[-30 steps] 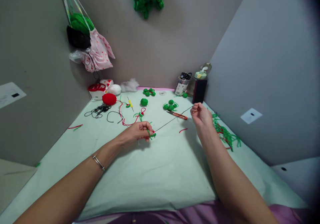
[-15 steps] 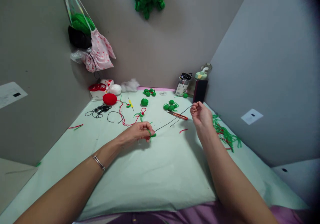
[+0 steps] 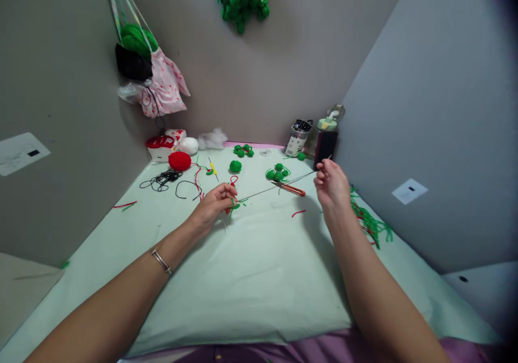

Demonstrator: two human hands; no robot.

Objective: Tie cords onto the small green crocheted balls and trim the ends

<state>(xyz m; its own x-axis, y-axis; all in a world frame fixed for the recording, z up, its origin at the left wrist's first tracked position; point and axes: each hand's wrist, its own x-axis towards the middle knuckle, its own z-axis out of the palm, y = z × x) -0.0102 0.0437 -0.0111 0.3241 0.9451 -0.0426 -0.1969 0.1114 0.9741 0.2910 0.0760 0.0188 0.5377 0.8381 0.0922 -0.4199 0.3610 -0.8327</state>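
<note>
Near the middle of the cloth-covered table, my left hand (image 3: 216, 204) pinches a small green crocheted piece (image 3: 235, 206) with loose yarn ends hanging from it. A thin dark thread (image 3: 263, 191) runs taut from that piece up to my right hand (image 3: 332, 184), whose fingers are closed on the thread's other end in front of the dark phone. Orange-handled scissors (image 3: 292, 189) lie just beyond the thread. A red yarn loop (image 3: 233, 180) shows behind my left fingers.
Green balls (image 3: 278, 173), a red yarn ball (image 3: 179, 161), black cord (image 3: 162, 181) and a yellow hook (image 3: 212, 167) lie on the table (image 3: 243, 287). A can of pens (image 3: 297, 141), a bottle and a phone (image 3: 325, 148) stand at the back right. Green scraps (image 3: 370, 223) lie right.
My left hand has moved slightly left and up with the green piece. My right hand has shifted a little right and up, and the thread between them is longer and flatter.
</note>
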